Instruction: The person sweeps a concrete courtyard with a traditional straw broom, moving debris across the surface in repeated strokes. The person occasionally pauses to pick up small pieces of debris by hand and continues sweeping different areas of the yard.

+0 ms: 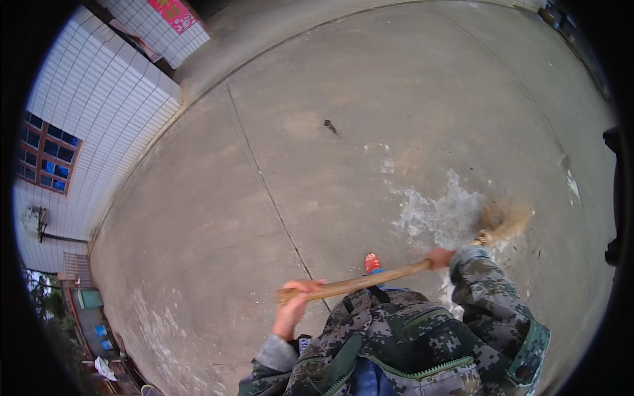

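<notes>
A broom with a long wooden handle [356,285] slants across in front of my body. Near the handle's upper end, my left hand [293,302] is closed around the wood. Lower down the same handle, my right hand [440,258] grips it, partly covered by the camouflage sleeve. The straw-coloured broom head [502,222] is blurred and lies over the concrete floor at my right, beside a whitish worn patch [438,210]. Dark bits of debris [532,252] are scattered close to the bristles.
My foot in a red sandal [371,262] shows below the handle. A dark spot [329,125] marks the concrete ahead. At left stands a white-tiled wall [106,94] with a barred window [49,151]. Blue containers [103,336] and a green bin [90,299] are at lower left.
</notes>
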`<action>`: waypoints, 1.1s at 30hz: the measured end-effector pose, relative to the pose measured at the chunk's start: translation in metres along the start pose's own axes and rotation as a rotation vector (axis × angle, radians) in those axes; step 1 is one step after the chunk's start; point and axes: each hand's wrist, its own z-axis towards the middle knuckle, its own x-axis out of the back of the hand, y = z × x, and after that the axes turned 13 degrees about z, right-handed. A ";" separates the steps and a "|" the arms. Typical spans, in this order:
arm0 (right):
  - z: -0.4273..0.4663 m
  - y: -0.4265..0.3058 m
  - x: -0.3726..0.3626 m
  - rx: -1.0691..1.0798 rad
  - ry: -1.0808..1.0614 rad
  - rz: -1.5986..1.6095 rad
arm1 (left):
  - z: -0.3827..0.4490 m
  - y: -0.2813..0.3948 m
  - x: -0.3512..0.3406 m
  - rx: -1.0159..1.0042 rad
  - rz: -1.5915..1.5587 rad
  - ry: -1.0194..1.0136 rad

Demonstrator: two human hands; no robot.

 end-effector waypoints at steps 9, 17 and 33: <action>-0.059 -0.012 0.085 -0.027 0.173 -0.035 | 0.091 -0.019 0.054 0.048 -0.170 0.041; 0.008 -0.209 0.200 0.708 0.288 -0.041 | 0.011 0.185 0.080 -0.803 0.112 0.492; -0.008 0.004 0.281 0.642 0.459 0.305 | 0.168 0.196 -0.237 -1.029 0.405 -0.102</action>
